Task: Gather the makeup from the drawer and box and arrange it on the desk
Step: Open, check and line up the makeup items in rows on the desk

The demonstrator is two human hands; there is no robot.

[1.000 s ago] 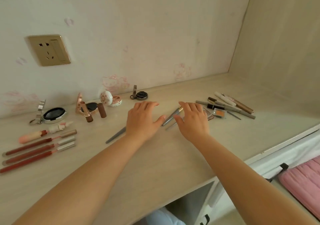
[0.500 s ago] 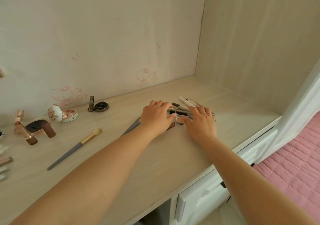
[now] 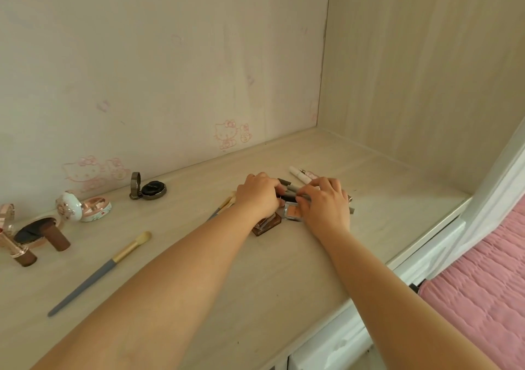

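At the desk's centre, both hands — left hand, right hand — curl their fingers round a bunch of grey makeup pencils; a loose brush lies at eight o'clock.

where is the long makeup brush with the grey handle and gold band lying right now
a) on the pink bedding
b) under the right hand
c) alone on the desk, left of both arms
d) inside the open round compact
c: the grey-handled brush lies by itself on the desk, left of the left hand and the right hand, which both work at the pile of pencils.
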